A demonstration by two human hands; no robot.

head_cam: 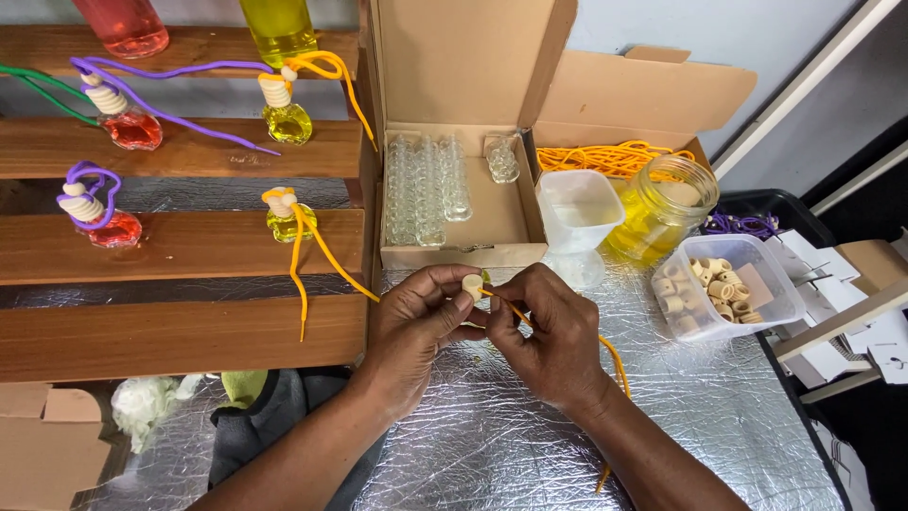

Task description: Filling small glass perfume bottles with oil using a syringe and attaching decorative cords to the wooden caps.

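left hand pinches cap | right hand pinches orange cord beside it | over foil table

Open brown cardboard box behind; second brown carton beside it

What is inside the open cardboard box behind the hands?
The open cardboard box holds rows of small empty glass bottles on its left side, plus one bottle apart near the back. Its right side is bare. The front wall hides the floor's nearest edge.
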